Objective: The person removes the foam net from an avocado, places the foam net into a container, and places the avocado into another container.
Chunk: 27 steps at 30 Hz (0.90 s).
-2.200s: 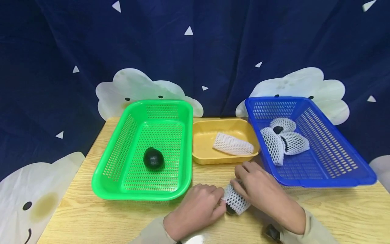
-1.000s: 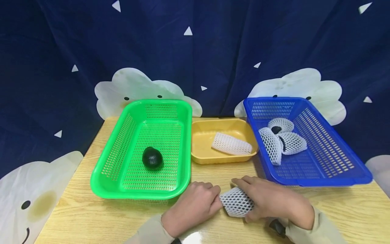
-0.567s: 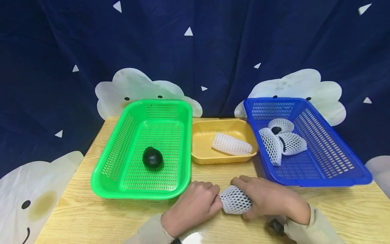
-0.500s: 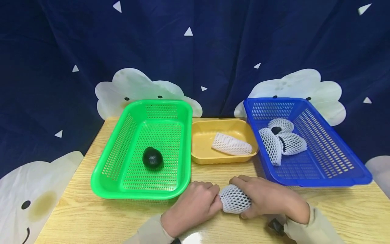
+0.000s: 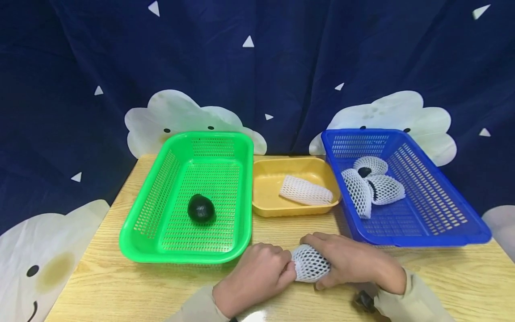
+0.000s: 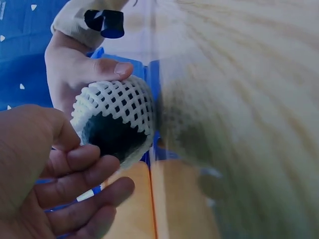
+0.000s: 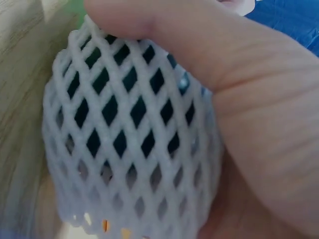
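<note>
Between the two hands, low over the wooden table, is a white foam net sleeve (image 5: 310, 264) around a dark avocado (image 6: 112, 133). My right hand (image 5: 346, 259) grips the sleeved avocado from the right, its thumb lying along the mesh in the right wrist view. At the sleeve's left end, my left hand (image 5: 257, 275) pinches the edge of the net between thumb and forefinger. The left wrist view shows that end open, with the dark skin bare inside it and the other left fingers loosely bent beside it.
Another dark avocado (image 5: 201, 209) lies in the green basket (image 5: 185, 258) at left. A spare white foam net (image 5: 306, 190) is in the yellow tray (image 5: 263, 209) at the back middle. The blue basket (image 5: 426, 240) at right holds several netted avocados (image 5: 386, 188).
The right hand has shifted from on top of the netted avocado to its right side. The net covers more of the avocado in the head view. The left hand has stayed at the left end.
</note>
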### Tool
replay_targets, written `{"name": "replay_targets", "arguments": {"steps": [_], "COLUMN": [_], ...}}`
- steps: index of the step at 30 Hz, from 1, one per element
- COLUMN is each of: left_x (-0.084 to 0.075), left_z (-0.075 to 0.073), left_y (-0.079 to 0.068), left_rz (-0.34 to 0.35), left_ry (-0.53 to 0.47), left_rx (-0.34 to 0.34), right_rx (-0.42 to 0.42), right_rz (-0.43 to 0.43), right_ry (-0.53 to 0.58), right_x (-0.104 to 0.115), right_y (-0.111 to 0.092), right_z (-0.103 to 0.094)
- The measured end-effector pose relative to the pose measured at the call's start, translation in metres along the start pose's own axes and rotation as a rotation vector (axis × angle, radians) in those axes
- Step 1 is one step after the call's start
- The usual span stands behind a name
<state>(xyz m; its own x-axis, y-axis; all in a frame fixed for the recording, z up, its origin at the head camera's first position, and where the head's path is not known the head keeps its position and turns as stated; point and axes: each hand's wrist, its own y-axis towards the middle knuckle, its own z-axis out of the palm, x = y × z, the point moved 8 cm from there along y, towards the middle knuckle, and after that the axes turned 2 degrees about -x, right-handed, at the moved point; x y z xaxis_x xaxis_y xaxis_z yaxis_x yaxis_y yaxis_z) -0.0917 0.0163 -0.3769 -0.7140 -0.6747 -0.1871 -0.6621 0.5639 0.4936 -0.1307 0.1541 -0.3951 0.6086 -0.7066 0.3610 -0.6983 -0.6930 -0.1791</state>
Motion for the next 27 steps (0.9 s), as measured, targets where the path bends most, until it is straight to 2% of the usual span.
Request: {"name": "replay_targets", "arguments": {"steps": [6, 16, 27], "left_x": [0.001, 0.002, 0.004], "left_z": [0.001, -0.008, -0.007], "left_y": [-0.003, -0.003, -0.004], "left_rz": [-0.01, -0.001, -0.02], "left_ry": [-0.057, -0.088, -0.135], "left_rx": [-0.012, -0.139, -0.138], "right_rx": [-0.025, -0.028, -0.042], "right_rz": [-0.01, -0.018, -0.051], "right_ry": [-0.018, 0.042, 0.113], "right_x": [-0.001, -0.005, -0.008], "right_y": [0.001, 0.006, 0.005], "right_z": [0.002, 0.005, 0.007]}}
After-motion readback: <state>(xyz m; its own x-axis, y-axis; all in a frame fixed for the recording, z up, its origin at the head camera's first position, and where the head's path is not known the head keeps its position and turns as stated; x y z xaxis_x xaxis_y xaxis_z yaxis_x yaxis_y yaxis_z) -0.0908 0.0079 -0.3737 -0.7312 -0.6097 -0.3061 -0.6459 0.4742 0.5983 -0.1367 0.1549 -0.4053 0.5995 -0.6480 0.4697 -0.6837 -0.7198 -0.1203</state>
